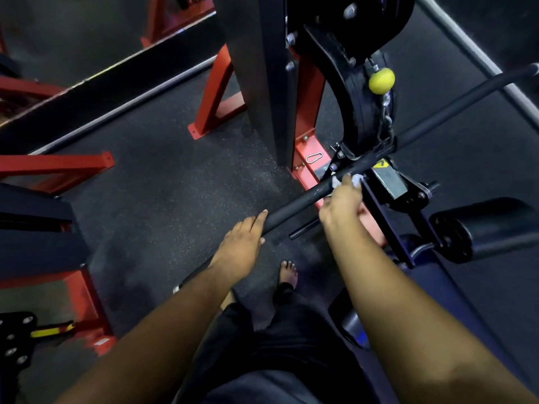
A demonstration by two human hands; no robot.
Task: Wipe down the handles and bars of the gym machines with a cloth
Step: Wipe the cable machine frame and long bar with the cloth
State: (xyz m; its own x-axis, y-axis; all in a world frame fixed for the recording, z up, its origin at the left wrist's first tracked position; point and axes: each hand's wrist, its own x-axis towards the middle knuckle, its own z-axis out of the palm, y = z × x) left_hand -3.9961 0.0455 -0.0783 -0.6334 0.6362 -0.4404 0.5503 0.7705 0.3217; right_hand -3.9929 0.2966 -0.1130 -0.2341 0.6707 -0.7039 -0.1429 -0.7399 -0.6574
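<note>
Bare forearms reach out, the left hand steadying the stiff black bar near its end with fingers curled on it, the right hand pinching a soft white cloth around its middle, beside the chain clip.

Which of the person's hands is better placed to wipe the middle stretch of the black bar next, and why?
The right hand: it already presses the white cloth onto the black bar near its centre clamp. The left hand only steadies the bar's near end, with no cloth.
</note>
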